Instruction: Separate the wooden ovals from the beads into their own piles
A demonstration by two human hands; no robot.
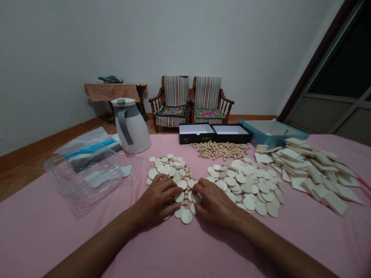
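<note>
My left hand (158,199) is at the near edge of a mixed pile of pale round wooden discs (165,170) and small wooden beads (189,175). Its thumb and forefinger close on a wooden disc (179,197). Facing it from the other side, my right hand (213,201) has its fingers curled down on another wooden disc (196,198); its thumb is partly hidden. Between the hands, a few loose discs (186,216) lie flat on the pink cloth (179,251). Right of my right hand spreads a larger heap of discs (246,187).
Square wooden tiles (315,166) are heaped at right. Farther back lie more beads (217,150), an open black box (197,138) and a blue box (261,135). A white-grey jug (133,131) and clear plastic packaging (87,173) are at left. Two chairs (176,92) stand behind.
</note>
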